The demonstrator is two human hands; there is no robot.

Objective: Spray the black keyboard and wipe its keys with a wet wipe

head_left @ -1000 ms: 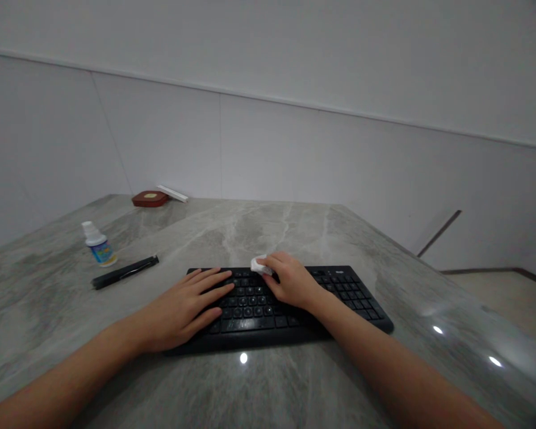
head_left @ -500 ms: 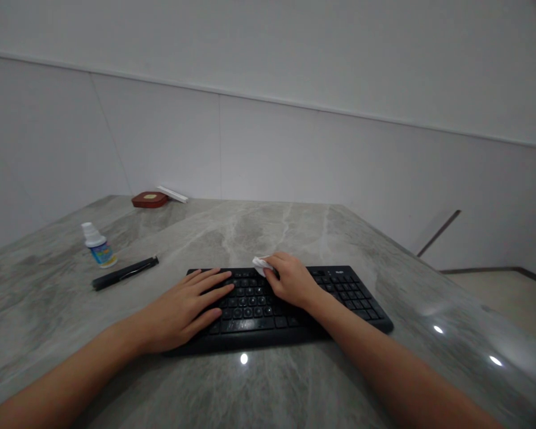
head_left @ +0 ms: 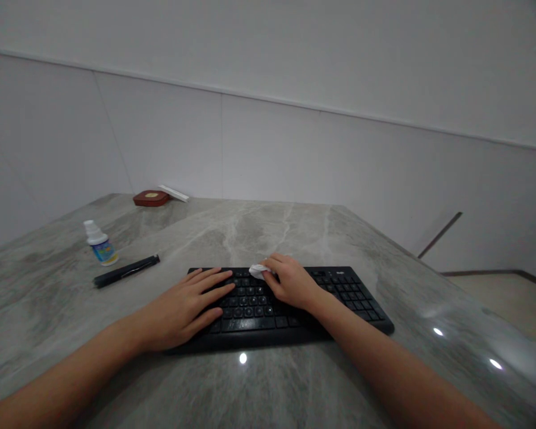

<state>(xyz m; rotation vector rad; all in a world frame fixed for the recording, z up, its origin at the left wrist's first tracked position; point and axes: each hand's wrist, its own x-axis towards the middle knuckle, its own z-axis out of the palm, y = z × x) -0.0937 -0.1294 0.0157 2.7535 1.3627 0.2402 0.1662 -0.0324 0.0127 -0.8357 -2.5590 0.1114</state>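
Observation:
A black keyboard (head_left: 250,323) lies on the grey marbled table, with shiny spots on several of its keys. My left hand (head_left: 183,311) rests over the keyboard's left end, fingers spread and stretched across the keys. Pinched in my right hand (head_left: 290,282) is a crumpled white tissue (head_left: 258,271), which lies against the top row of keys near the middle. My right palm and wrist hide part of the keys beneath them.
Left of the keyboard lie a black brush-like tool (head_left: 127,271) and a small white spray bottle (head_left: 100,244) with a blue label. At the table's back edge are a reddish-brown case (head_left: 151,199) and a flat white strip (head_left: 174,193). A white wall (head_left: 268,155) rises behind.
The tissue in my right hand has shifted slightly left and down onto the top row of keys. My left hand stays in place on the keyboard.

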